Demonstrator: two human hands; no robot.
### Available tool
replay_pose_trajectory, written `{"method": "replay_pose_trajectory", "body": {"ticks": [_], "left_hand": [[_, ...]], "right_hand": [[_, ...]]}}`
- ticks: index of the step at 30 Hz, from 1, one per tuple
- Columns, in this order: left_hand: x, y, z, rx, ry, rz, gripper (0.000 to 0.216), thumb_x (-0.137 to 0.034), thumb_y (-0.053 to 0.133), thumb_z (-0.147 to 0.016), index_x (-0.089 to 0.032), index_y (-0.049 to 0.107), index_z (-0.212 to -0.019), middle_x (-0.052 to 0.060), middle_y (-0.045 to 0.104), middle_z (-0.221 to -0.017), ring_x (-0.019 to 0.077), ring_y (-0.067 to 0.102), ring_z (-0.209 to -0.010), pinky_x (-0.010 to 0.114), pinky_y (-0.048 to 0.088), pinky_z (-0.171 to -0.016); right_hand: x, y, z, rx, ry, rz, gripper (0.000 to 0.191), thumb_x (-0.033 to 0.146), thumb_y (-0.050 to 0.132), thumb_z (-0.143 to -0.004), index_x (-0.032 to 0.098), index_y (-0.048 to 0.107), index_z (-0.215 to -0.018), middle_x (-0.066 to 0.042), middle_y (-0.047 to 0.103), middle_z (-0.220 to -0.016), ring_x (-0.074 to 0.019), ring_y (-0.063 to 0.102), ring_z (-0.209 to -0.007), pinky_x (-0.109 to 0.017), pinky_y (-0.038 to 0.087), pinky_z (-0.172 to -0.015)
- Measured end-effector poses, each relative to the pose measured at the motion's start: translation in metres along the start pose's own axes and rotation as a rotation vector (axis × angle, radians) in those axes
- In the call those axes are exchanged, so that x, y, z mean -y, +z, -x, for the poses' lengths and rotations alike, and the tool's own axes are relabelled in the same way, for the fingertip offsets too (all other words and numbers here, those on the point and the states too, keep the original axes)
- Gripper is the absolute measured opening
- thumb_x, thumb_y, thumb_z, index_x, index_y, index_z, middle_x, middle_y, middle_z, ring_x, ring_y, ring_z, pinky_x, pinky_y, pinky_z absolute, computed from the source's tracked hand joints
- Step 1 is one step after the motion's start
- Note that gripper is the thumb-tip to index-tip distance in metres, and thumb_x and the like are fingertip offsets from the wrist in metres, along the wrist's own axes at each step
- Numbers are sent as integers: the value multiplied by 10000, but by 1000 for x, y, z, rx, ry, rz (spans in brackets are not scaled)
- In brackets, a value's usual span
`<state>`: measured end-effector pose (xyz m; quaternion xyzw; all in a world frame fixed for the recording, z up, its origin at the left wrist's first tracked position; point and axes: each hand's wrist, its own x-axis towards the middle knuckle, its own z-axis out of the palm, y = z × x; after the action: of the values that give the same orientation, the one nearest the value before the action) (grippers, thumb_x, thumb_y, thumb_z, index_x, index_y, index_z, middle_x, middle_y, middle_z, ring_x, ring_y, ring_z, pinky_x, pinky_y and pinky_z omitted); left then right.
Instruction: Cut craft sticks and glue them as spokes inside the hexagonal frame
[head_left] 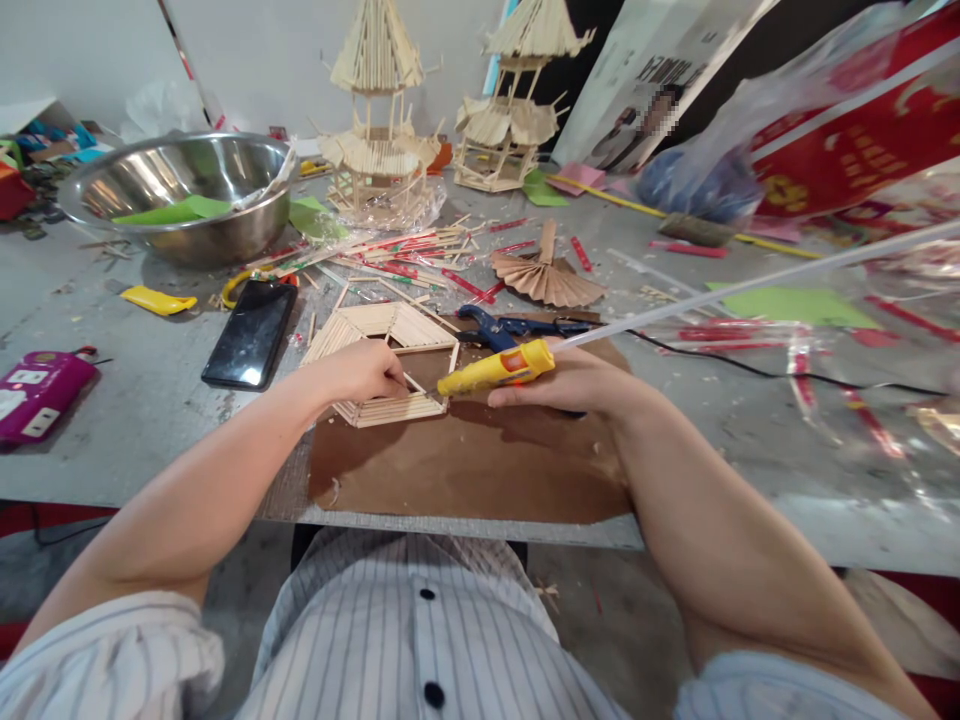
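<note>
While my left hand [365,372] pinches the roof's [390,325] near edge, my right hand [577,386] grips the glue gun [498,369] at the joint; gluing, I judge, wants a steady nozzle.

No legible text: dark print on white box [675,45], gold characters on red bag [847,150], both beyond right grip [570,385], unreadable.

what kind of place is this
Probably a craft workbench for stick model-making: stick pagodas stand at the back, loose sticks litter the table, and the right hand holds a glue gun.
</note>
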<state>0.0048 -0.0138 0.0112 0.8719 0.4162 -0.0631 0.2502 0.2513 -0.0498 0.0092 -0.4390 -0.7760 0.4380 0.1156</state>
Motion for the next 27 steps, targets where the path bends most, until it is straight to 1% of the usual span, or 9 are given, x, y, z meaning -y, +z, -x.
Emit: {"method": "replay_pose_trajectory", "body": {"ticks": [8, 23, 27], "left_hand": [[1, -4, 2, 44, -2, 3, 248, -314, 530, -680, -179, 688, -815, -3, 668, -714, 84, 503, -593, 192, 322, -569], [-1, -1, 1, 29, -20, -28, 234, -308, 525, -675, -182, 687, -789, 1, 668, -706, 85, 498, -579, 201, 310, -553], [-1, 0, 1, 29, -24, -22, 234, -309, 525, -673, -186, 685, -792, 1, 668, -712, 83, 496, -577, 201, 309, -552]], "right_hand": [[-1, 0, -1, -44, -6, 4, 409, 437, 620, -626, 202, 631, -961, -11, 657, -896, -193, 599, -810, -285, 473, -710], [-3, 2, -4, -11, -2, 6, 440, 451, 602, -641, 186, 617, -991, -24, 653, -939, -191, 596, -845, -285, 468, -758], [-3, 2, -4, -13, -1, 20, 422, 448, 603, -641, 195, 623, -978, -18, 656, -925, -191, 599, -832, -280, 474, -739]]}}
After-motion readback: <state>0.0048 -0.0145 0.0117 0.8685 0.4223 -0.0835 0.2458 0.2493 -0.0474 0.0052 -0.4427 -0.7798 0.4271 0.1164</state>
